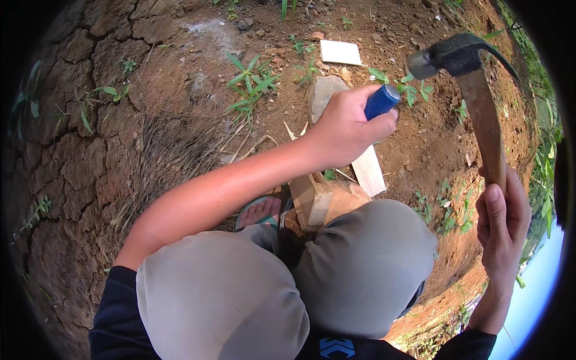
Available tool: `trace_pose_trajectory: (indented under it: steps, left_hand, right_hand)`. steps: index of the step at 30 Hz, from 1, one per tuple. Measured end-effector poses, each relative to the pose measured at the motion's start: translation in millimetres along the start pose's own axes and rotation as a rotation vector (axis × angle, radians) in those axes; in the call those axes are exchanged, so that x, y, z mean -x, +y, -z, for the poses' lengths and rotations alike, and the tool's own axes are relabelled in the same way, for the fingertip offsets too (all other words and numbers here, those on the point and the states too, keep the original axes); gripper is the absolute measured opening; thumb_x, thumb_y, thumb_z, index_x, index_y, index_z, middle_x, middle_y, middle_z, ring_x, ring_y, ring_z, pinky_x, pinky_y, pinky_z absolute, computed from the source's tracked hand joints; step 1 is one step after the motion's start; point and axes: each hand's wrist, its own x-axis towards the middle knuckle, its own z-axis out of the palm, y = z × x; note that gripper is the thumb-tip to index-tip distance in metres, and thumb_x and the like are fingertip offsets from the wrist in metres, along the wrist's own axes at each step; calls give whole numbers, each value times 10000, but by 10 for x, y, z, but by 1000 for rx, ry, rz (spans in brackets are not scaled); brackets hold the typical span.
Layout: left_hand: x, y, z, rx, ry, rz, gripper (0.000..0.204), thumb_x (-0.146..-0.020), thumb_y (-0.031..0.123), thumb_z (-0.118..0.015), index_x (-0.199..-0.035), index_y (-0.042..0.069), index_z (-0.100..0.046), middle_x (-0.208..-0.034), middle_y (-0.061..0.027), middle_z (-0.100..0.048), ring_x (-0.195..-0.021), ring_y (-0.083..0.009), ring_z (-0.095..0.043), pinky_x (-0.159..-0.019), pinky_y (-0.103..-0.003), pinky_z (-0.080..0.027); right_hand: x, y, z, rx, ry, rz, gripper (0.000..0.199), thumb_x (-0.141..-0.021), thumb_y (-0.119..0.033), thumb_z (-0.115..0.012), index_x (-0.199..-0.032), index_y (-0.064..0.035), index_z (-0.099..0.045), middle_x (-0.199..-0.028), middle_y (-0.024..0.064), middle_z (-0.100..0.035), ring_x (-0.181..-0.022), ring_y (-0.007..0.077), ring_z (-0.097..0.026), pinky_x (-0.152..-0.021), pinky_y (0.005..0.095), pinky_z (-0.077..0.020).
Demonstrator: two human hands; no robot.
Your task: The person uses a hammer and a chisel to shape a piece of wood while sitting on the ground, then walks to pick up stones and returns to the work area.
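My left hand (354, 123) is wrapped round a blue chisel handle (379, 103) with a flat metal-capped end, tilted up to the right. Its blade is hidden behind the hand. On the right, my right hand (503, 219) grips the lower part of the wooden handle of a claw hammer (465, 55). The hammer is raised, its striking face turned left toward the chisel's capped end but well apart from it. Below my left hand, a block of pale wood (315, 207) lies between my feet and knees, partly covered by my right knee. A flat wood piece (369, 173) shows beside it.
A grey stone-like block (326, 95) lies beyond my left hand, with a white rectangular piece (340, 53) farther off. Cracked brown soil (72, 150), dry grass (171, 147) and small green plants (251, 81) surround me. My sandalled foot (261, 211) is beside the wood.
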Motion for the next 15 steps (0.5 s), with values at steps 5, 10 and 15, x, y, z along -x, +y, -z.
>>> trace_pose_trajectory:
  steps: [5,10,15]
  left_hand:
    - [34,60,17,-62,-60,23,198,-912,233,-626,-907,49,-554,-751,53,-485,-694,-42,-426,-613,-247,-382]
    - [75,94,-5,-34,-130,16,208,-904,234,-631,-858,44,-560,-718,57,-469,-659,-45,-411,-580,-252,-364]
    - [101,80,-19,38,-165,-6,207,-904,223,-630,-848,40,-552,-697,62,-465,-645,-43,-407,-567,-255,-361]
  right_hand:
    - [86,179,-77,76,-67,-21,418,-993,-347,-542,-1256,-23,-530,-643,-82,-394,-464,-13,-274,-400,172,-181]
    - [273,229,-34,-1,-44,26,400,-1004,-343,-520,-1220,-7,-529,-635,-79,-393,-452,-19,-260,-383,171,-163]
    - [354,170,-87,-166,117,79,372,-1027,-300,-476,-1241,3,-502,-635,-62,-398,-444,-13,-268,-362,173,-163]
